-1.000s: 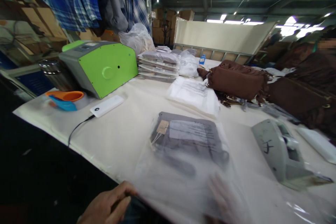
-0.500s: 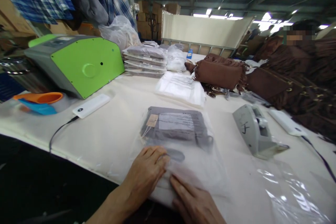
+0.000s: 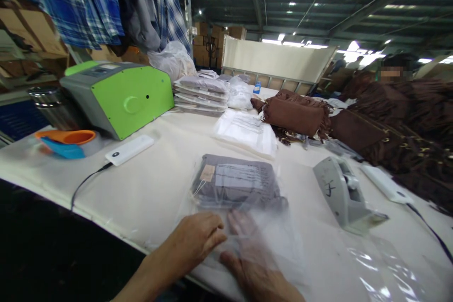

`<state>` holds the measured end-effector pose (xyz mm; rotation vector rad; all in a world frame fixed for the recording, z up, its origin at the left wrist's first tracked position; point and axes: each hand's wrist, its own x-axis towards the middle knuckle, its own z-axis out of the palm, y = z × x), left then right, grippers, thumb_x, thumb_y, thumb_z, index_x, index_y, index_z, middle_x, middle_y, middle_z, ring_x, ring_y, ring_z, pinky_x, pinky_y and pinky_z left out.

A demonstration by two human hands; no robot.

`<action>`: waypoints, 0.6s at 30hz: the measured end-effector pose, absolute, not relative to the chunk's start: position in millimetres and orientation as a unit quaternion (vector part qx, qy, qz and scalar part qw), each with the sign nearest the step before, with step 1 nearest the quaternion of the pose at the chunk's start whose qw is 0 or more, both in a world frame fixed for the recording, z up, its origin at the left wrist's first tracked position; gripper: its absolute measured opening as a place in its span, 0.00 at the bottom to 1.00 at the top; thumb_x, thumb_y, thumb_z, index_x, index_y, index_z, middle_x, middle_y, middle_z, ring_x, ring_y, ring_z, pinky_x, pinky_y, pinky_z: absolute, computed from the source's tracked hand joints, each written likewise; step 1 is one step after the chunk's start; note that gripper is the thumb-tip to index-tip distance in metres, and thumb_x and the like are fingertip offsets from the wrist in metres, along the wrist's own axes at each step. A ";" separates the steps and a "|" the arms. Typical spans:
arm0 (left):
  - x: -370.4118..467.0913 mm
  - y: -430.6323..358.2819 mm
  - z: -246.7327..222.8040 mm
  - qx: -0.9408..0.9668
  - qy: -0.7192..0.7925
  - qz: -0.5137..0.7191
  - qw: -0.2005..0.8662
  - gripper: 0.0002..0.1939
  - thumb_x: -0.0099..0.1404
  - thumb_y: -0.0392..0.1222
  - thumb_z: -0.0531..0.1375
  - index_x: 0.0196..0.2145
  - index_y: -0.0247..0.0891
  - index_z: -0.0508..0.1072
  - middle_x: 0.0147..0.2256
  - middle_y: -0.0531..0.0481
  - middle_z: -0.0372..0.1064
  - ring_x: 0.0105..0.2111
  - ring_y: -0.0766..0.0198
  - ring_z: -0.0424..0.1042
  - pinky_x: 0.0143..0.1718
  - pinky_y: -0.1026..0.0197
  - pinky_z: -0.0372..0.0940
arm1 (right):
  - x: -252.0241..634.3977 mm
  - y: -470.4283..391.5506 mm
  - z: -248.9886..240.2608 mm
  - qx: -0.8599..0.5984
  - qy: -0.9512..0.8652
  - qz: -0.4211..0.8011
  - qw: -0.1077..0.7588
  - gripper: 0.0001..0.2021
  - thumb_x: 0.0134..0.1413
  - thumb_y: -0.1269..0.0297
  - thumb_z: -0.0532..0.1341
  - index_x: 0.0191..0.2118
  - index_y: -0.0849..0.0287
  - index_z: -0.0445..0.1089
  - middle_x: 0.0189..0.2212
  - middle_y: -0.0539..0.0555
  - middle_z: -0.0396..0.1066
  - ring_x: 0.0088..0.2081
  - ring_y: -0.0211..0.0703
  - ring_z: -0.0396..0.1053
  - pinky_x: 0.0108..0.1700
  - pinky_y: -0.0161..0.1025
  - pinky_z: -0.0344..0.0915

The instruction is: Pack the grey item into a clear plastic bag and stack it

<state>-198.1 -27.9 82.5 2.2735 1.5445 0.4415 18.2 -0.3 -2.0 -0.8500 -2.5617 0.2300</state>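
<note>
A dark grey folded item with a tan tag lies inside a clear plastic bag (image 3: 240,177) near the table's front edge. My left hand (image 3: 200,236) is at the near left part of the bag, its fingers curled together; whether they pinch the film is too small to tell. Across the near part of the bag reaches my right hand (image 3: 253,250), flat with its fingers stretched out and the thumb apart, blurred by motion. It seems partly covered by the film.
A green and grey machine (image 3: 132,99), a steel flask (image 3: 53,106) and a white device (image 3: 130,150) stand left. Behind are white bags (image 3: 246,132) and brown fringed bags (image 3: 297,113). A grey dispenser (image 3: 345,193) is right; a person (image 3: 394,73) is beyond.
My right hand has moved forward over the near part of the bag, with its fingers stretched. My left hand has shifted slightly and its fingers are more curled. The camera view has tilted up slightly.
</note>
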 end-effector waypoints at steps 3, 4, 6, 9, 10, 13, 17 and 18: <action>-194.5 -9.2 93.3 0.771 0.593 0.125 0.196 0.09 0.73 0.41 0.50 0.39 0.40 0.69 0.31 0.53 0.72 0.32 0.61 0.73 0.30 0.64 0.58 | 28.7 -10.5 -1.7 -0.310 -0.927 0.058 0.201 0.15 0.57 0.59 0.62 0.50 0.40 0.71 0.54 0.45 0.70 0.57 0.51 0.64 0.53 0.42 0.68; -191.9 -3.2 92.2 0.771 0.601 0.110 0.179 0.07 0.72 0.40 0.52 0.37 0.40 0.69 0.31 0.53 0.72 0.31 0.60 0.73 0.29 0.64 0.58 | 31.6 -14.1 -0.8 -0.312 -0.928 0.050 0.198 0.14 0.57 0.59 0.61 0.50 0.40 0.71 0.53 0.45 0.71 0.57 0.51 0.65 0.52 0.41 0.69; -185.9 5.3 82.3 0.785 0.596 0.094 0.139 0.04 0.69 0.36 0.55 0.35 0.39 0.68 0.31 0.52 0.72 0.31 0.60 0.72 0.29 0.63 0.58 | 34.7 -19.0 3.5 -0.322 -0.925 0.036 0.197 0.14 0.59 0.60 0.61 0.50 0.40 0.71 0.52 0.45 0.72 0.56 0.49 0.66 0.51 0.40 0.70; -179.8 6.4 57.8 0.813 0.566 0.120 0.062 0.06 0.69 0.33 0.53 0.34 0.38 0.68 0.32 0.50 0.70 0.33 0.60 0.71 0.31 0.63 0.60 | 36.4 -20.7 14.7 -0.358 -0.914 0.014 0.192 0.19 0.59 0.56 0.61 0.56 0.45 0.67 0.53 0.51 0.71 0.53 0.51 0.69 0.47 0.39 0.73; -179.0 4.5 50.7 0.821 0.553 0.138 0.035 0.08 0.69 0.33 0.52 0.33 0.38 0.68 0.32 0.50 0.69 0.34 0.60 0.70 0.32 0.62 0.61 | 38.5 -20.9 18.3 -0.371 -0.910 0.010 0.186 0.23 0.59 0.55 0.61 0.59 0.48 0.65 0.54 0.54 0.70 0.51 0.52 0.71 0.44 0.39 0.74; -179.4 -1.8 39.9 0.844 0.507 0.176 -0.021 0.08 0.70 0.33 0.51 0.38 0.37 0.70 0.34 0.48 0.68 0.35 0.59 0.68 0.36 0.61 0.62 | 58.2 -26.1 22.8 -0.391 -0.904 0.011 0.172 0.26 0.60 0.57 0.59 0.62 0.58 0.61 0.51 0.61 0.72 0.43 0.51 0.76 0.39 0.39 0.76; -180.9 -3.8 41.3 0.862 0.463 0.197 -0.061 0.16 0.70 0.35 0.53 0.54 0.41 0.67 0.48 0.45 0.68 0.46 0.56 0.66 0.46 0.55 0.61 | 110.9 -43.8 24.1 -0.393 -0.894 -0.015 0.215 0.20 0.61 0.59 0.58 0.56 0.58 0.66 0.48 0.60 0.74 0.45 0.51 0.75 0.46 0.41 0.74; -181.4 -3.5 41.7 0.866 0.456 0.196 -0.063 0.17 0.70 0.35 0.54 0.55 0.43 0.66 0.51 0.46 0.67 0.48 0.55 0.65 0.48 0.54 0.59 | 123.6 -48.2 28.8 -0.384 -0.894 -0.008 0.231 0.16 0.61 0.58 0.59 0.53 0.57 0.69 0.46 0.59 0.75 0.45 0.50 0.75 0.46 0.39 0.74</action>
